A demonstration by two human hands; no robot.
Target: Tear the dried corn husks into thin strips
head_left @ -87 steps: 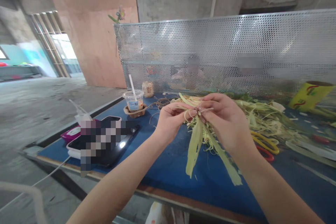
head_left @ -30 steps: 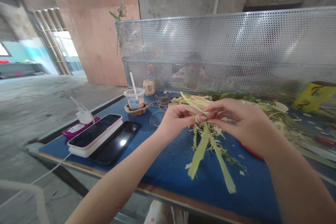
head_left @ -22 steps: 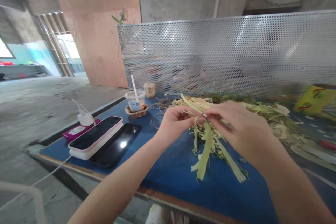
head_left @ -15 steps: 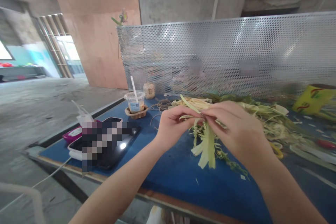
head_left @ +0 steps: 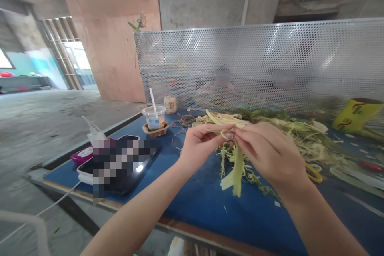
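Over the table, both my hands meet fingertip to fingertip around a pale green strip that looks like corn husk (head_left: 237, 172). My left hand (head_left: 199, 144) pinches it between thumb and forefinger, and a thin strand curls over the thumb tip. Close against it, my right hand (head_left: 271, 154) grips the same strip with thumb and fingers. The husk's wide, split end hangs below the fingers. Behind the hands lies a heap of pale husk strips (head_left: 312, 144), with thin, curly green pieces on the table under the strip. The exact pinch point is partly hidden by my fingers.
On the blue table (head_left: 192, 200) at left are a phone-like black device (head_left: 126, 186), a purple box (head_left: 78, 156) and a drink cup (head_left: 154, 118) with a straw. A perforated metal screen (head_left: 186, 60) stands behind; a yellow roll (head_left: 357, 116) and yellow-handled scissors (head_left: 314, 174) are at right.
Both hands have dropped slightly, still pinching the husk strip. A thin strand now curls over my left thumb, and the hanging end looks narrower and has turned a little.
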